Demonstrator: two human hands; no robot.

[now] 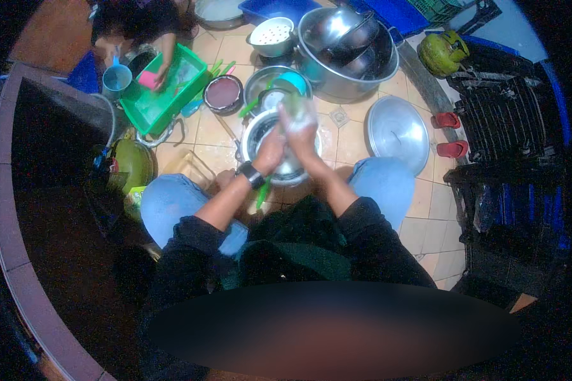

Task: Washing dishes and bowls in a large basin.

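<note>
My left hand (270, 148), with a dark watch on its wrist, is over a round metal pot (286, 174) on the floor between my knees. Its fingers are partly hidden, and I cannot tell whether they grip anything. Beside it, my right hand (299, 135) is blurred and holds a pale, soapy-looking scrubber (299, 112) above the pot. Just beyond stands a metal basin (255, 85) with a turquoise bowl (293, 82) and other dishes in it. A green handle (263, 193) shows at the pot's near side.
Another person's hand (160, 78) holds a pink cup (148, 80) over a green plastic tub (198, 90). A large metal pot (345, 88) holds metal vessels. Right of me lie a round metal lid (398, 131) and red sandals (445, 120). Green gas cylinders (133, 164) stand near both sides.
</note>
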